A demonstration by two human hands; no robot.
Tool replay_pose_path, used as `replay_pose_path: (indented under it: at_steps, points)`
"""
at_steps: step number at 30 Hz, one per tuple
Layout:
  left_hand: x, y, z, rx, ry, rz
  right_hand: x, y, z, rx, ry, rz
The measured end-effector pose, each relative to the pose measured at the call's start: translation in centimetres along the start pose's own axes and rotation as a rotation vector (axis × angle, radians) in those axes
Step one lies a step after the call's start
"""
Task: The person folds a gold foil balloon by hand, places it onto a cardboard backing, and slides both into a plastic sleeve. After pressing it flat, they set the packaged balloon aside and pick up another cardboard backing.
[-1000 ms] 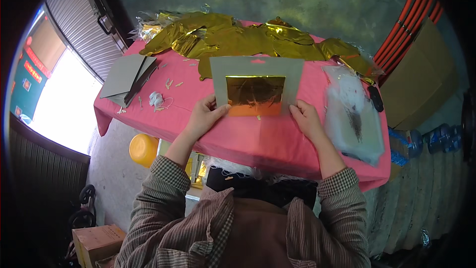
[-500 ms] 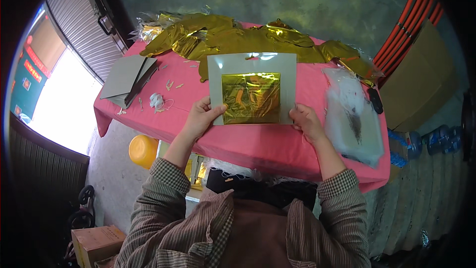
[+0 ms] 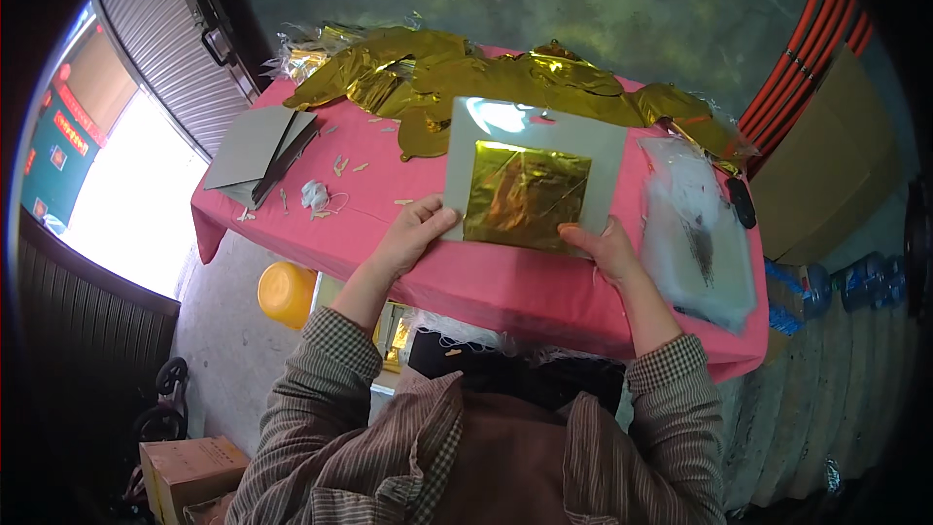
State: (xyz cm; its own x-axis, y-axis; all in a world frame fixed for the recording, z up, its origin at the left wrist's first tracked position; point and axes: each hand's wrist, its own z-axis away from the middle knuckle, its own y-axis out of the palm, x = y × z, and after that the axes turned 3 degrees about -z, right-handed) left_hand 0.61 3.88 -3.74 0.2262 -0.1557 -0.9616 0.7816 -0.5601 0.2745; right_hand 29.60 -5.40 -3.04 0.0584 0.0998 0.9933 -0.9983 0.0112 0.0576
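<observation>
Gold foil, folded into a crinkled square (image 3: pixel 526 196), is lying against a flat grey card sheet (image 3: pixel 533 175) that I am holding up over the pink cloth-covered table (image 3: pixel 505 282), a little right of the frame's centre. My left hand (image 3: pixel 413 233) is gripping the card's lower left edge, thumb lying on the front face and the other fingers curled behind it. My right hand (image 3: pixel 604 248) is holding the lower right corner, thumb pressing on the bottom of the gold square and the fingers tucked out of sight behind the card. The card is tilting up toward me, its top edge catching a bright glare. Beyond it, across the upper middle of the frame, a heap of crumpled gold foil pieces (image 3: pixel 457 78) is spreading along the far side of the table. At the upper left, a stack of flat grey card sheets (image 3: pixel 258 151) is lying near the table's corner, and a small white tangle of thread (image 3: pixel 316 196) is sitting just below it. To the right of my right hand, a clear plastic bag (image 3: pixel 700 233) is resting on the table. Below the table's left edge, a yellow round bucket (image 3: pixel 287 294) is standing on the floor.
</observation>
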Motion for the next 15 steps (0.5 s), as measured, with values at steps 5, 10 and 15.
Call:
replay_pose_path:
  at_steps: [5,10,15]
  points:
    - [-0.1,0.8,0.0,0.09,0.011,-0.227,-0.2,-0.1,0.0,-0.044,-0.086,-0.141]
    - [0.5,-0.1,-0.3,0.074,0.055,-0.196,-0.1,0.1,0.2,-0.031,-0.054,-0.057]
    - [0.4,0.0,-0.2,0.053,0.105,-0.144,1.4,0.8,0.7,0.047,0.032,0.105]
